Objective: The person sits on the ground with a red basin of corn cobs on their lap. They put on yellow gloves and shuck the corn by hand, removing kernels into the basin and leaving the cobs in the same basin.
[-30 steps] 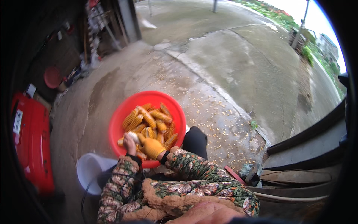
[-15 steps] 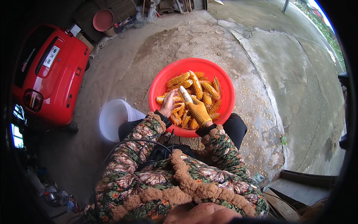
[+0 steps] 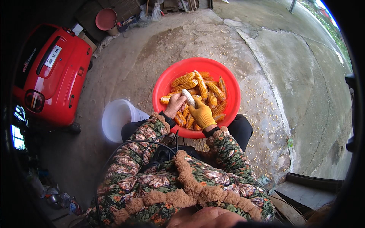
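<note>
A pale, mostly bare corncob (image 3: 188, 97) slants up between my hands, over a red plastic basin (image 3: 159, 85). My right hand (image 3: 202, 114), in a yellow knit glove, is closed round the lower part of the cob. My bare left hand (image 3: 175, 105) is curled against the cob's left side, thumb and fingers pressing on it; some fingertips are hidden. Under and beyond the hands lie several yellow-orange ears of corn (image 3: 215, 91), piled in the basin, some with kernels partly gone.
A white plastic bucket (image 3: 116, 121) lies tipped beside my left knee. Loose kernels (image 3: 258, 110) are scattered on the concrete to the right. A red car (image 3: 57, 76) stands at the left, a reddish basin (image 3: 105, 19) at the far left. A black cable (image 3: 131, 142) crosses my lap.
My left hand has closed in from beside the corncob and now presses on it. My right hand keeps its hold on the cob, almost in the same place.
</note>
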Available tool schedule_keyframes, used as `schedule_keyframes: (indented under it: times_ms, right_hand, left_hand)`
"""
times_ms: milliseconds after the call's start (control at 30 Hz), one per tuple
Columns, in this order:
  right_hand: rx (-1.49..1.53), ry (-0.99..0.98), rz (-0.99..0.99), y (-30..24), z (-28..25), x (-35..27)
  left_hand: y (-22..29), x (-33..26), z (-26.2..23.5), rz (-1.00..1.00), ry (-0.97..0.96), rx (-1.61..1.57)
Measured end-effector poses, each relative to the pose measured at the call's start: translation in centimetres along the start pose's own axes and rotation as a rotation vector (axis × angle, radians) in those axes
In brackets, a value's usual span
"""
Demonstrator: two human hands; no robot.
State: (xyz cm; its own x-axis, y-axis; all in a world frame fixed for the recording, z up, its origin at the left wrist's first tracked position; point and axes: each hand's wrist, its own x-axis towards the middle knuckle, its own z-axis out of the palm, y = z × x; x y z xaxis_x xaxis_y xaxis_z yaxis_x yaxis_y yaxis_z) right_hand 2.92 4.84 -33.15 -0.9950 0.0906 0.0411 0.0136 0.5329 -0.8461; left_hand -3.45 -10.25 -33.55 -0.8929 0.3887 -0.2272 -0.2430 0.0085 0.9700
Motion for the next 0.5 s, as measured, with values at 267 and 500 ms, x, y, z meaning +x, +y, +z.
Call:
schedule_keyframes:
  times_ms: [267, 500]
  right_hand:
    - [0.759, -0.318, 0.458, -0.6, -1.0, 0.1]
    - [1.211, -0.5, 0.574, -0.9, -2.5, -0.2]
  left_hand:
    - [-1.3, 0.5, -0.9, -0.054, 0.123, -0.23]
    - [-0.6, 0.6, -0.5, 0.02, -0.114, -0.526]
